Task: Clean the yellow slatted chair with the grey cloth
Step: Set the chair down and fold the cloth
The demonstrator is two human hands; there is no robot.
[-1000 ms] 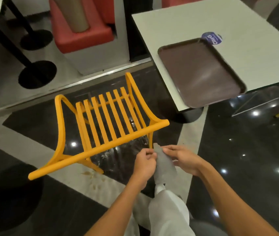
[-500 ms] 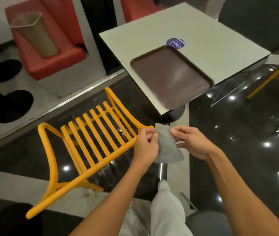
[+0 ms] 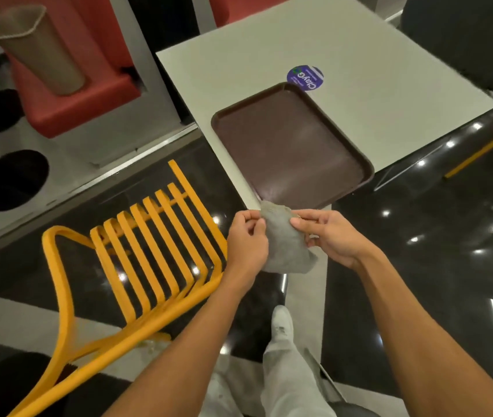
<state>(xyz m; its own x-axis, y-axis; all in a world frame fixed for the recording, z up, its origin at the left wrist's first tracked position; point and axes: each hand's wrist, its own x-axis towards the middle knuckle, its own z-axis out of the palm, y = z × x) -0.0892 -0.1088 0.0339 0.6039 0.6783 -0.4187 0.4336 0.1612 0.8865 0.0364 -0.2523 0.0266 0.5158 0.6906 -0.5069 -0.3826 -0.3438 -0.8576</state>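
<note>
Left hand [image 3: 246, 240] and right hand [image 3: 328, 234] each pinch the limp grey cloth [image 3: 284, 239] beside the slatted yellow chair [image 3: 149, 254], below the table [image 3: 359, 94].

A glossy black floor [image 3: 437, 266] crossed by pale grey bands [image 3: 4, 314] shows small bright glints of light. A pale grey square table [image 3: 374, 85] carries a dark brown rectangular plastic tray [image 3: 287, 139] at its near left corner, with a round blue sticker [image 3: 305, 77] just beyond it. At the far left, a beige ribbed bin [image 3: 41, 52] stands on a red cushioned bench [image 3: 68, 106], near two round black table bases [image 3: 12, 179].
</note>
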